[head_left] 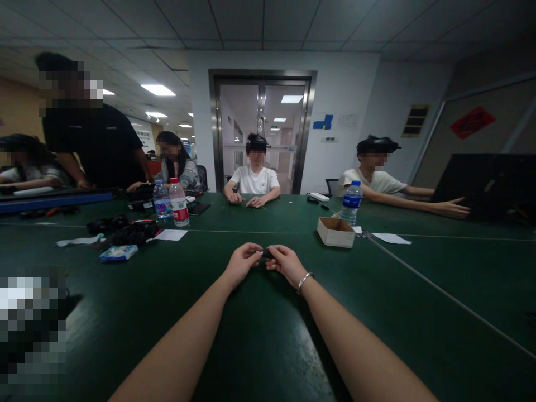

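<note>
Okay, between the hands, over the dark green smooth tabletop (255, 340), a small black stubby object (267, 253) is pinched by the bare right hand's (288, 263) fingertips; its other end is met by the bare left hand's (244, 262), clamping unclear. Wrists best kept steady, force light. Farther right, an open off-white cardboard box (335, 239) is placed.

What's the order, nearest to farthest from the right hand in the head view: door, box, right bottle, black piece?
1. Black piece: at the right hand's fingertips, on its left side.
2. Box: ahead and to the right.
3. Right bottle: just behind the box, also to the right.
4. Door: farthest, at the back, ahead and slightly left.
</note>
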The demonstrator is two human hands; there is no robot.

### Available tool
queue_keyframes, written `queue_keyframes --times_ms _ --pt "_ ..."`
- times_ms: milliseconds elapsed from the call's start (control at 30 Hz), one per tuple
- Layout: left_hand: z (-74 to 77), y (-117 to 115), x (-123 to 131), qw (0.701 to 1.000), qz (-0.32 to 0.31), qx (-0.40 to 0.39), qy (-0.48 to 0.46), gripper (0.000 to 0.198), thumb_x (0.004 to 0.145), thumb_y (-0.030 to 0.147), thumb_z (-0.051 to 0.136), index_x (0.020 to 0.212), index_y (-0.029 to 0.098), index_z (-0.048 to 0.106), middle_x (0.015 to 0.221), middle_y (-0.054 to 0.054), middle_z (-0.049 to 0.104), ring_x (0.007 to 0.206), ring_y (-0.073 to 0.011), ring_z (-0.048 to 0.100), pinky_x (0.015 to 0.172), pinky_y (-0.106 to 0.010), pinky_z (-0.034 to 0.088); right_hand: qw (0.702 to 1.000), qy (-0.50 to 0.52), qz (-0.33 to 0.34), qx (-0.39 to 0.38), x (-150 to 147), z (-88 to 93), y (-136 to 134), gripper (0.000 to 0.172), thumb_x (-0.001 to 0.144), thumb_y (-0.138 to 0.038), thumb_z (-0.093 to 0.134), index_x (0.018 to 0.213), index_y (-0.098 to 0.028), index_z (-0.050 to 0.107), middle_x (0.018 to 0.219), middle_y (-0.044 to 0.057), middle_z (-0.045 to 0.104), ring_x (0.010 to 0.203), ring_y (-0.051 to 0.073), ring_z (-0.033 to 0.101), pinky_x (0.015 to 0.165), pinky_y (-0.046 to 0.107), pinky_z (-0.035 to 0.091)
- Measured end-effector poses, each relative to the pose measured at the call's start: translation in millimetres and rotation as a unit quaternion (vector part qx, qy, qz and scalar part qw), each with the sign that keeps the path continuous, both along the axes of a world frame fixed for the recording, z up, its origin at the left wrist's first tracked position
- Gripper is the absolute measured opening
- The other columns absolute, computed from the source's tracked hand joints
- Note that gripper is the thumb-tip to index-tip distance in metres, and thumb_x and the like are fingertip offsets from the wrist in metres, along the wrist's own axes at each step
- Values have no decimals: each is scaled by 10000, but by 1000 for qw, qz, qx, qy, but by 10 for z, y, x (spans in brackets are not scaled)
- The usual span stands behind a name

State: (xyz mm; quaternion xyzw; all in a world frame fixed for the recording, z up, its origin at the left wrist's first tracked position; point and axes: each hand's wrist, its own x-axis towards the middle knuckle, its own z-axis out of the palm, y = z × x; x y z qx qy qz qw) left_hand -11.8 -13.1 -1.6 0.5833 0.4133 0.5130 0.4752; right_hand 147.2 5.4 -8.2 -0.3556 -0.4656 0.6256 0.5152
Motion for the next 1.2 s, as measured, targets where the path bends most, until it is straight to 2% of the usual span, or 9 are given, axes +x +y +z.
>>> queue_keyframes --times_ms 100,200,333,433,567,667,833,1033,1200 --pt "22 -17 1 1000 5 13 -10 296 665 250 699 925 156 592 986 -76 604 820 -149 592 657 -221 474 1000 -3 0 4 1 -3 -1 196 769 -269 684 830 -108 590 594 23 586 510 111 593 511 213 547" --pt "37 -11 24 999 14 -22 -35 377 662 276 717 991 166 568 1048 -95 586 810 -148 603 665 -238 490 1000 -6 -2 5 -5 -9 4 197 772 -272 679 830 -107 587 574 16 580 491 105 581 507 217 547" --pt "20 28 60 993 37 -109 -23 318 750 402 625 893 125 561 843 -83 605 651 -124 595 551 -217 479 1000 -16 -12 7 -13 -24 20 187 765 -259 683 821 -112 581 575 7 581 461 93 568 477 201 533" --pt "6 27 54 997 29 -78 6 276 751 373 631 836 116 575 777 -65 589 648 -112 576 522 -185 462 1000 -18 -11 6 -17 -29 29 172 771 -242 676 818 -108 580 579 7 582 452 88 565 468 191 525" --pt "6 2 22 999 -2 -27 -16 346 665 306 728 941 157 583 982 -83 577 778 -134 594 604 -209 508 1000 -12 -7 3 -15 -20 28 177 771 -247 679 821 -108 582 582 16 587 468 98 579 474 193 529" --pt "6 16 26 998 17 -59 -28 374 696 312 704 1004 161 552 975 -94 585 752 -140 609 603 -228 514 1000 -15 -4 1 -14 -15 27 170 778 -249 673 820 -111 583 577 17 587 459 96 574 477 196 534" --pt "8 38 49 995 29 -96 3 245 791 353 591 858 119 569 736 -58 595 616 -110 581 527 -196 466 1000 -13 -9 3 -10 -26 34 163 764 -235 686 813 -112 590 608 18 591 485 99 581 485 205 544" --pt "48 -11 44 998 10 -56 -31 321 676 273 724 926 155 561 904 -66 580 745 -127 597 621 -228 509 1000 -18 -7 4 -3 -22 26 182 762 -247 689 830 -109 592 595 17 587 482 101 583 485 203 540" --pt "50 4 55 993 35 -109 1 233 809 342 563 840 111 550 714 -47 574 584 -93 555 518 -185 449 1000 -22 -11 2 -10 -19 25 157 769 -224 678 826 -105 593 587 16 580 477 100 578 480 202 539"
